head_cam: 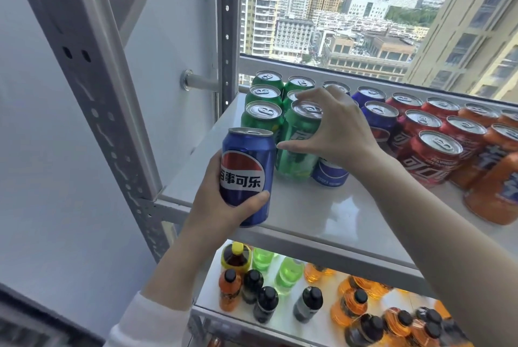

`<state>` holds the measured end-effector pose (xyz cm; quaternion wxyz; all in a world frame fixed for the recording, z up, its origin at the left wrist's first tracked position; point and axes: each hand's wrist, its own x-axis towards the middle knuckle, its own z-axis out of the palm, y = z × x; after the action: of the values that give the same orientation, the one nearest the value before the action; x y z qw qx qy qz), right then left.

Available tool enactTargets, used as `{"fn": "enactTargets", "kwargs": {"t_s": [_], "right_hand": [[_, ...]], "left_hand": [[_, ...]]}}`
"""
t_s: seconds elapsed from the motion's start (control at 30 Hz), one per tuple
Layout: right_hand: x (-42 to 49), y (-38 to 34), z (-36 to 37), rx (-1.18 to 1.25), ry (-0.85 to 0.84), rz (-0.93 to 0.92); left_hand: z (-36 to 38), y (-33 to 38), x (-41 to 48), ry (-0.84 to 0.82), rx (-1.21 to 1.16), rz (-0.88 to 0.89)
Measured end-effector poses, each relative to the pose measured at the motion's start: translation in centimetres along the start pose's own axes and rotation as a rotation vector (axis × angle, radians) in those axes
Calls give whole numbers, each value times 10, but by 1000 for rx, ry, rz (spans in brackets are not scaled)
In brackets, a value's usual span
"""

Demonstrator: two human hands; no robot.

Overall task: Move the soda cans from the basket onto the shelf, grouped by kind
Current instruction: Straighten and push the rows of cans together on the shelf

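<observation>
The left hand (pixel 221 201) is wrapped around a blue can (pixel 248 175), thumb across the lower front and fingers hidden behind, holding it upright just off the front left corner of the shelf (pixel 308 206). The can sits at about 8 o'clock from the green cans and is not resting on the board.

The right hand (pixel 336 133) reaches in from 4 o'clock, its arm crossing over the shelf. Its fingertips (pixel 301 97) curl onto the top rim of the nearest green can (pixel 298 142) while the thumb (pixel 291 146) points left across that can's side; the hand is spread, and I cannot tell whether it truly clamps the can or only rests on it.

The green cans (pixel 265 100) stand in two rows at the shelf's left end, touching one another. At 3 o'clock from them come more blue cans (pixel 379 115), one partly hidden under the right wrist, then red cans (pixel 429 156), then orange cans (pixel 493 187) at the far right edge.

On the lower shelf (pixel 213 302), at 6 o'clock, stand bottles (pixel 286 276) of green, orange and dark drinks. Behind the cans, at 12 o'clock, a window (pixel 364 10) shows tall buildings. The basket is not in view
</observation>
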<state>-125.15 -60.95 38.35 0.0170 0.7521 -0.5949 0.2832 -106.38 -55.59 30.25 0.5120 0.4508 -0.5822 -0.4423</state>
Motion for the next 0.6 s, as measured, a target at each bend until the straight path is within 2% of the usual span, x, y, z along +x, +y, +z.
{"fn": "enactTargets", "kwargs": {"t_s": [0.3,0.47,0.6], "right_hand": [[-1,-3,4,-226,-70,34],[0,-5,7,-268,-73,41],[0,-5,0,-335,-173,2]], "left_hand": [[-4,1,-5,-7,27,21],[-7,0,-5,-5,43,27],[-8,0,-7,0,49,18]]}}
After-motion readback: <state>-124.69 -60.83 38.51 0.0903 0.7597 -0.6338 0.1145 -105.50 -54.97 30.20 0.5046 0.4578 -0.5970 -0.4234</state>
